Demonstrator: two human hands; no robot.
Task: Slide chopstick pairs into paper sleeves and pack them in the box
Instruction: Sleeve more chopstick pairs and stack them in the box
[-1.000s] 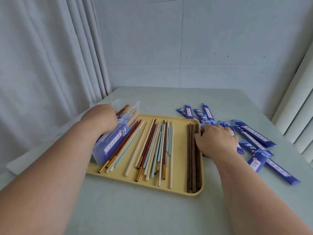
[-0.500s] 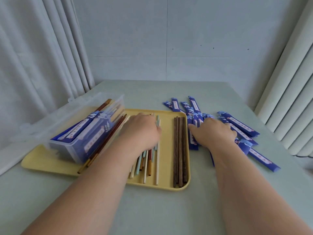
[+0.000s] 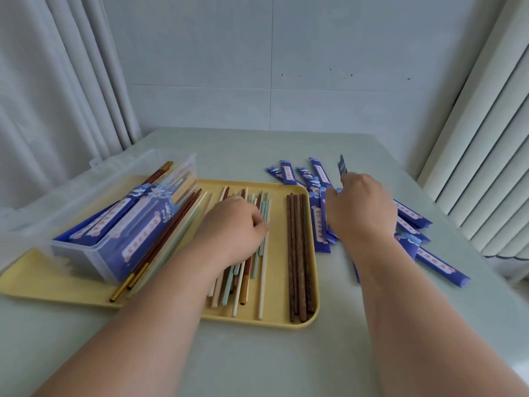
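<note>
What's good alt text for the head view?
A person's left grip grips loose chopsticks on a yellow tray, while the right grip pinches a blue sleeve above a pile of sleeves on the table. A clear box on the tray's left side holds sleeved pairs.

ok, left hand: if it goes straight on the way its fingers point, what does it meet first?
Left hand points right across the yellow plastic tray. Past the loose pastel chopsticks under its fingers, likely the dark brown wooden chopsticks first; height unclear.
</note>
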